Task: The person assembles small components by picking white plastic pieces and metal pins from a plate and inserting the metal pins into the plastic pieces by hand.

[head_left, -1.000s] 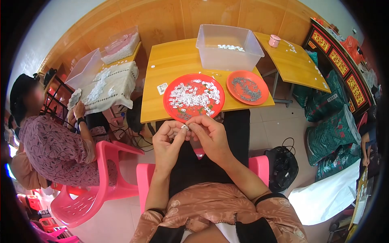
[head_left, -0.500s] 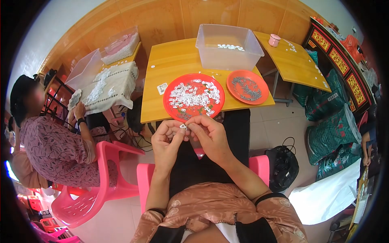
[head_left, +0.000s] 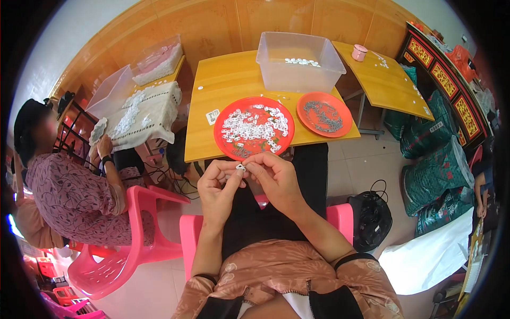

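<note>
My left hand (head_left: 219, 183) pinches a small white plastic piece with holes (head_left: 240, 167) between thumb and forefinger, just in front of the table edge. Right beside it, my right hand (head_left: 273, 181) has its thumb and forefinger pressed together at the piece's right side; whatever is between them is hidden. Past my hands lies a red round tray (head_left: 219, 141) covered with many similar white pieces (head_left: 247, 129) and some small grey metal parts (head_left: 241, 152). To its right, an orange-red plate (head_left: 348, 114) holds a heap of small grey metal parts (head_left: 326, 119).
A clear plastic bin (head_left: 297, 80) with white pieces stands on the yellow table (head_left: 223, 74). At left, a person (head_left: 79, 186) sits at a cloth-covered table (head_left: 167, 106) near a pink chair (head_left: 143, 234). Green sacks (head_left: 430, 170) and a black bag (head_left: 372, 220) are on the right.
Both hands stay nearly in place, with only a slight shift of the fingers. The white piece appears turned a little between the fingertips.
</note>
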The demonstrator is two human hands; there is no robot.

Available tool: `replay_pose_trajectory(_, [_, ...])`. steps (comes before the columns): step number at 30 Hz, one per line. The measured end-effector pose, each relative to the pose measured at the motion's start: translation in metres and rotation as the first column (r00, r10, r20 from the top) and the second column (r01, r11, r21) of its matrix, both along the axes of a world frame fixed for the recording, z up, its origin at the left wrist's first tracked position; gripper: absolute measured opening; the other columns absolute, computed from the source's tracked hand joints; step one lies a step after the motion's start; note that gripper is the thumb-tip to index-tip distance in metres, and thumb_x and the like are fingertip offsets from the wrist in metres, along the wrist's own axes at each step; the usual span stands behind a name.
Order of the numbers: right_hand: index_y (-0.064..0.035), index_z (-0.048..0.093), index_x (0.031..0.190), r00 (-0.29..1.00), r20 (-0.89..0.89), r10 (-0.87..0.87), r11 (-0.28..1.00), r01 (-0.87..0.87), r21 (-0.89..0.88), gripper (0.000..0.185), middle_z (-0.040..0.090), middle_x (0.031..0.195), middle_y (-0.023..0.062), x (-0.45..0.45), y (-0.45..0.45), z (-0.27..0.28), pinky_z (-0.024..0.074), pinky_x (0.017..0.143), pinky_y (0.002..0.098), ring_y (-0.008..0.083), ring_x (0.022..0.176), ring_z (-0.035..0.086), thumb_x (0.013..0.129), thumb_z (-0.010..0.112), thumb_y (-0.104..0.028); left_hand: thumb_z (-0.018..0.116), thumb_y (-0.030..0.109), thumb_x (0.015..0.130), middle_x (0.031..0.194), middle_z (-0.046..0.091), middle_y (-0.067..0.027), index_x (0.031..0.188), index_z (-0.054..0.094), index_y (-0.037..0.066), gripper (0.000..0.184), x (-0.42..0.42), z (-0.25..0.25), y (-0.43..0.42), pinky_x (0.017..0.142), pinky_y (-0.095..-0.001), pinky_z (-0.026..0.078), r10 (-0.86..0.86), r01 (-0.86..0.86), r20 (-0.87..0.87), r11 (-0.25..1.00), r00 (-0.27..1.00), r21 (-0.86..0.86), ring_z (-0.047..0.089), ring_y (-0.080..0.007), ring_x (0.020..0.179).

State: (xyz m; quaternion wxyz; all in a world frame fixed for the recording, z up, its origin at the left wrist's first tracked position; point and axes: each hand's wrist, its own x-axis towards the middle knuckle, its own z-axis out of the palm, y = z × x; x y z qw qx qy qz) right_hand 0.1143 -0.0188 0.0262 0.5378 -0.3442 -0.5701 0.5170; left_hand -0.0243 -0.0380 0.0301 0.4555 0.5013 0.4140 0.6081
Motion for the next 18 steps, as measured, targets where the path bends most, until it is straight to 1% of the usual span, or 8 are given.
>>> replay_pose_trajectory(3, [0.0024, 0.06, 0.094, 1.0, 0.013, -0.021, 0.999, 0.021, 0.027, 0.012, 0.06, 0.075, 0.0015, 0.0, 0.0, -0.001, 0.0436, 0.062, 0.0193, 0.0053, 0.068, 0.052, 0.088, 0.055, -0.006, 0.058, -0.003, 0.084, 0.081, 0.064, -0.0091, 0.093, 0.058, -0.004, 0.009, 0.002, -0.002, 0.0, 0.061, -0.0202, 0.049, 0.022, -0.021, -0.015, 0.999, 1.0, 0.044, 0.06, -0.009, 0.07])
replay_pose_trajectory(5, [0.0035, 0.061, 0.093, 0.997, 0.055, -0.044, 0.999, 0.043, 0.026, 0.012, 0.06, 0.076, 0.0022, 0.001, -0.001, 0.002, 0.0441, 0.063, 0.0199, 0.0061, 0.069, 0.052, 0.087, 0.055, -0.005, 0.058, -0.003, 0.083, 0.081, 0.065, -0.0093, 0.093, 0.058, -0.005, 0.01, 0.002, -0.003, 0.0, 0.062, -0.0205, 0.049, 0.026, -0.025, -0.017, 0.998, 1.0, 0.05, 0.061, -0.0091, 0.07])
replay_pose_trajectory(9, [0.0043, 0.062, 0.091, 0.995, 0.071, -0.073, 0.996, 0.068, 0.064, 0.011, 0.059, 0.078, 0.0035, 0.002, -0.002, 0.004, 0.0439, 0.063, 0.0199, 0.0065, 0.07, 0.053, 0.086, 0.056, -0.004, 0.059, -0.003, 0.083, 0.082, 0.065, -0.0096, 0.093, 0.06, -0.005, 0.011, 0.003, -0.005, 0.0, 0.063, -0.0212, 0.05, 0.045, -0.042, -0.031, 0.996, 0.999, 0.082, 0.061, -0.0097, 0.071])
replay_pose_trajectory(11, [0.0045, 0.061, 0.087, 0.988, 0.095, -0.125, 0.983, 0.11, 0.148, 0.01, 0.06, 0.076, 0.0101, 0.002, -0.001, 0.004, 0.046, 0.058, 0.0245, 0.0127, 0.064, 0.059, 0.085, 0.057, -0.004, 0.059, -0.003, 0.083, 0.082, 0.065, -0.0094, 0.093, 0.061, -0.005, 0.011, 0.004, -0.007, 0.001, 0.063, -0.0213, 0.051, 0.047, -0.043, -0.041, 0.994, 0.998, 0.097, 0.061, -0.0098, 0.07])
replay_pose_trajectory(15, [0.0037, 0.062, 0.087, 0.983, 0.107, -0.146, 0.978, 0.127, 0.168, 0.01, 0.059, 0.074, 0.0115, 0.004, -0.001, 0.005, 0.0456, 0.057, 0.0257, 0.0151, 0.063, 0.059, 0.083, 0.058, -0.005, 0.059, -0.004, 0.083, 0.082, 0.065, -0.0088, 0.092, 0.061, -0.005, 0.01, 0.005, -0.009, 0.002, 0.063, -0.0213, 0.051, 0.041, -0.036, -0.047, 0.993, 0.998, 0.117, 0.061, -0.0101, 0.07])
replay_pose_trajectory(17, [0.0029, 0.062, 0.086, 0.967, 0.16, -0.198, 0.958, 0.157, 0.239, 0.01, 0.059, 0.073, 0.0116, 0.004, -0.001, 0.005, 0.0448, 0.055, 0.0267, 0.0165, 0.06, 0.058, 0.083, 0.058, -0.005, 0.059, -0.003, 0.083, 0.082, 0.065, -0.0086, 0.093, 0.061, -0.005, 0.01, 0.007, -0.012, 0.003, 0.063, -0.0211, 0.05, 0.046, -0.041, -0.042, 0.992, 0.998, 0.122, 0.062, -0.0101, 0.07])
replay_pose_trajectory(18, [0.0029, 0.062, 0.086, 0.967, 0.159, -0.2, 0.958, 0.159, 0.237, 0.01, 0.059, 0.073, 0.0116, 0.004, -0.001, 0.003, 0.0448, 0.055, 0.0267, 0.0165, 0.06, 0.058, 0.083, 0.058, -0.005, 0.059, -0.003, 0.083, 0.081, 0.065, -0.0084, 0.093, 0.061, -0.005, 0.01, 0.008, -0.013, 0.003, 0.063, -0.021, 0.05, 0.052, -0.047, -0.036, 0.991, 0.998, 0.127, 0.062, -0.01, 0.07])
